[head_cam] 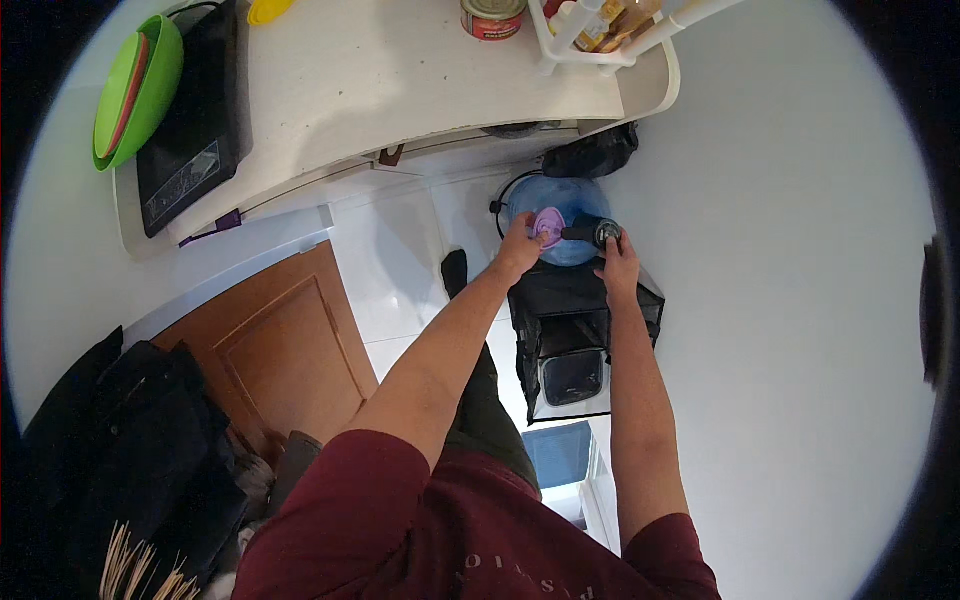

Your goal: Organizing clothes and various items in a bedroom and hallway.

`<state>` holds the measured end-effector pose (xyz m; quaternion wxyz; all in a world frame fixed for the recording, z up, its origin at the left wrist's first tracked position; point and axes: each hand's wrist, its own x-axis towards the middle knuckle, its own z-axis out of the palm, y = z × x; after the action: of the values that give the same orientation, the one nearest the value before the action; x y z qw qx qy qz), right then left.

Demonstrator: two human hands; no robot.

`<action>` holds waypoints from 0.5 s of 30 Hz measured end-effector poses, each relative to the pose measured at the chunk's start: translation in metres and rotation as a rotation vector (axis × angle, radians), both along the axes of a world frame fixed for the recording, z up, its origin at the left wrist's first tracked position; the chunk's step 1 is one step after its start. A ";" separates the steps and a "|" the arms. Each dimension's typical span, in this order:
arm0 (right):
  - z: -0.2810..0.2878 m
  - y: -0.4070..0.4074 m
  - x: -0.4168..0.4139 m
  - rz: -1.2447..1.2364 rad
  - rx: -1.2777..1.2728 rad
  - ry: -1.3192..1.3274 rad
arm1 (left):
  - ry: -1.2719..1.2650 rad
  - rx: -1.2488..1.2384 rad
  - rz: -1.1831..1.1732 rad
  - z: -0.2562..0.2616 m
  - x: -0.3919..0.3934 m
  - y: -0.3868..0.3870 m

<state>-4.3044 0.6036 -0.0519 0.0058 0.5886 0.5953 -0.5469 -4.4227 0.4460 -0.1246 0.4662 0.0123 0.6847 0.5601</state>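
Note:
Above a large blue plastic water jug (570, 192), my left hand (522, 246) holds a small pink plastic cup or scoop (550, 227). My right hand (619, 264) grips the round end of a black device (600, 231), perhaps a bottle pump, whose dark spout points at the pink item. Whether the spout touches the pink item I cannot tell. The jug stands just beyond a black fabric rack (562, 289). A black cable (498, 217) loops beside the jug on the left.
A cream counter (420, 82) spans the far side, bearing a tin can (493, 18), a white rack (559, 49), a black induction cooktop (199, 127) and green bowls (166, 82). A black bag (592, 152) hangs near the jug. A brown wooden door (292, 341) is left, a white wall (787, 262) right.

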 end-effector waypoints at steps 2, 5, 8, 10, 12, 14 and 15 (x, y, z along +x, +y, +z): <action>-0.006 -0.003 -0.001 0.008 -0.006 -0.012 | 0.008 0.026 0.039 -0.003 -0.002 -0.006; -0.020 0.008 0.025 -0.002 0.347 0.057 | -0.136 0.063 0.075 0.014 0.000 0.001; 0.012 -0.031 0.012 0.055 0.670 0.121 | -0.206 0.140 0.121 0.029 -0.013 -0.031; 0.028 -0.044 0.021 0.320 0.722 0.185 | -0.234 0.184 0.110 0.057 -0.014 -0.035; 0.055 -0.074 0.008 0.279 0.525 0.292 | -0.247 0.221 0.106 0.085 -0.018 -0.048; 0.067 -0.102 -0.003 0.230 0.304 0.423 | -0.237 0.282 0.125 0.106 -0.019 -0.062; 0.070 -0.110 -0.004 0.196 0.264 0.466 | -0.215 0.267 0.096 0.125 -0.019 -0.065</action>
<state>-4.3080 0.4933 0.0180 -0.1550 0.3823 0.7008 -0.5820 -4.4419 0.3814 0.0006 0.5036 -0.0186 0.5501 0.6659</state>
